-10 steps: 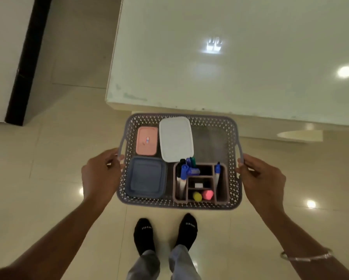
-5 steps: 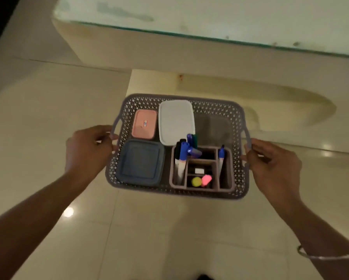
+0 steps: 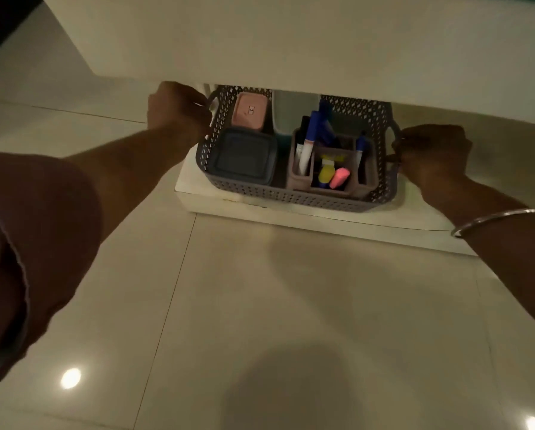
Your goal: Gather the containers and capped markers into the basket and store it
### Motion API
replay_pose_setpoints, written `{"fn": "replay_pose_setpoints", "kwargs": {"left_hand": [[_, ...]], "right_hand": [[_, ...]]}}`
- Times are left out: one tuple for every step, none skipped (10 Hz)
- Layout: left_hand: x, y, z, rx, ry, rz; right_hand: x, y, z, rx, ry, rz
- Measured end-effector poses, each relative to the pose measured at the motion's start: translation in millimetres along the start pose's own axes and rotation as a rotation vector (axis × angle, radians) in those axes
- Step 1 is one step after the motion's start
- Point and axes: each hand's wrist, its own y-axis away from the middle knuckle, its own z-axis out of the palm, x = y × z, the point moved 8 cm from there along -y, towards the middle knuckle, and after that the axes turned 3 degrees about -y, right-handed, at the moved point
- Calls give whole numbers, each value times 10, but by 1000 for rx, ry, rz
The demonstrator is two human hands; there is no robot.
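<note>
The basket (image 3: 297, 193), carried in the air over the floor a second ago, now sits on the low white base (image 3: 322, 217) beneath the tabletop (image 3: 291, 41). Its far end is under the overhang. Both arms now reach forward and lower.

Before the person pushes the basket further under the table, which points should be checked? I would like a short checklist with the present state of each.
1. Left hand grips the basket's left handle: ok.
2. Right hand grips the right handle: ok.
3. Basket rests on the low white ledge: cannot tell; it may be just above it.
4. Lids on the pink box and the grey box: ok.
5. Markers clear the underside of the table: cannot tell; the tips are close to it.
6. Space behind the basket is free: cannot tell, hidden by the table.
</note>
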Motion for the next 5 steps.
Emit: {"fn": "replay_pose_setpoints", "kwargs": {"left_hand": [[-56, -132, 81, -8, 58, -18], [-72, -150, 68, 12, 68, -20], [-16, -57, 72, 21, 40, 22], [107, 409, -83, 74, -158, 128], [347, 1247, -286, 68, -322, 351]], "right_hand": [[10, -119, 29, 15, 22, -9], [-6, -159, 38, 8, 62, -27], [107, -120, 24, 47, 35, 23], [-97, 240, -161, 111, 129, -57], [-506, 997, -279, -2, 207, -262]]}}
